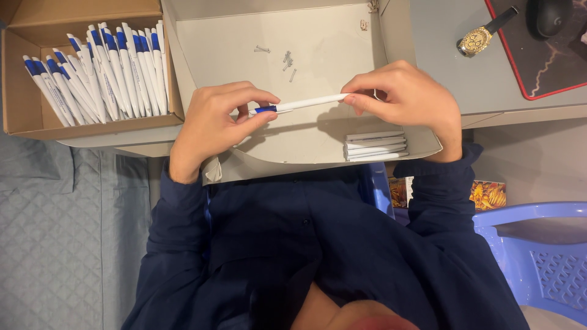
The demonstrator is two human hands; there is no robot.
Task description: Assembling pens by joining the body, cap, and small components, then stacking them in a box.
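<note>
The left hand [211, 122] is pinching the blue end of a white pen [299, 104], and the right hand [406, 98] is pinching its other end, holding it over an open box [318, 36]. Farther back, more pens [104, 67] are lying in a brown box [36, 125] on the worktop [440, 36].

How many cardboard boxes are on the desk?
2. A brown box at the left holds finished blue-and-white pens; a larger pale box sits in the middle under both hands, with white barrels inside. More could lie out of view.
</note>
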